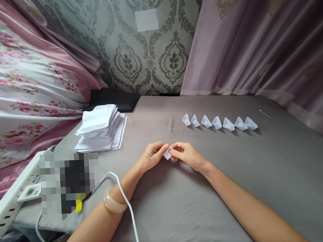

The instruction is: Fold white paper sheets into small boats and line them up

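Left hand (pixel 151 156), right hand (pixel 189 155) — paper (pixel 167 154) between

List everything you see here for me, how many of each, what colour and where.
Folded paper piece: one, white, between both hands
Paper boat shapes: seven, white, row at right
Paper stack: one, white, left; sheets uncountable
Black flat item: one, black, behind stack
Thin stick: one, white and greenish, far right
Cloth surface: one, grey, underneath
Power strip: one, white, left edge
Cable: white, across left forearm
Pixelated patch: dark and grey, left, contents unclear
Wall sheet: one, white, patterned grey wall
Floral fabric: pink-white, left
Curtain: mauve, right
Bangle: one, cream, left forearm
Left hand, right hand: bare, centre
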